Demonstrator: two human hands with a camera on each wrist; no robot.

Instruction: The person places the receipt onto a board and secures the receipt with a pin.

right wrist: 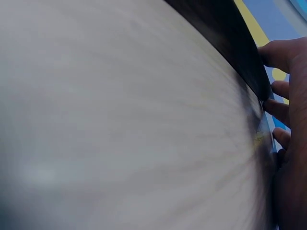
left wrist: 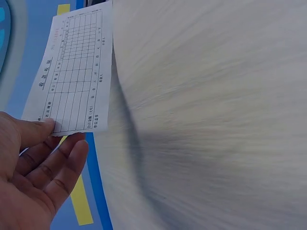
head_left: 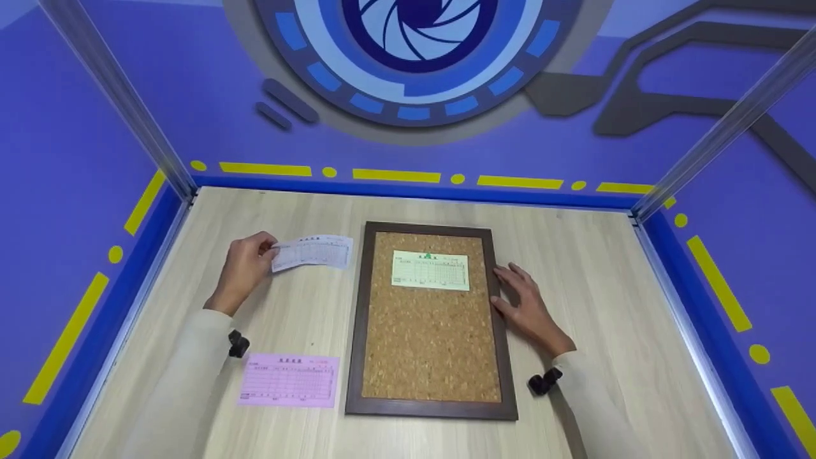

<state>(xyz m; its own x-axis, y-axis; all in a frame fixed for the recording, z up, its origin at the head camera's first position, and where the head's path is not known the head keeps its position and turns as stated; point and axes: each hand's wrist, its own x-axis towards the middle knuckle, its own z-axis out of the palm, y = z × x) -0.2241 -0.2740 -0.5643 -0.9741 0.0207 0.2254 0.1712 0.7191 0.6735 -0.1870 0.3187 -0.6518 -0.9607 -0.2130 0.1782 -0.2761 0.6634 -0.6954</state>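
Observation:
A cork board (head_left: 431,331) in a dark wooden frame (head_left: 357,319) lies flat in the middle of the wooden table. A pale green form slip (head_left: 430,269) lies on its upper part. My left hand (head_left: 245,268) pinches a white printed slip (head_left: 312,252) by its left end and holds it above the table, left of the board; the slip (left wrist: 72,72) shows its grid lines in the left wrist view, thumb and fingers (left wrist: 57,165) at its lower edge. My right hand (head_left: 523,305) rests with straight fingers (right wrist: 283,86) against the board's right frame edge (right wrist: 225,38).
A pink form slip (head_left: 289,380) lies on the table (head_left: 605,287) near its front left, beside the board's lower left corner. Blue walls with yellow stripes enclose the table on three sides, with metal posts (head_left: 714,140) at the back corners.

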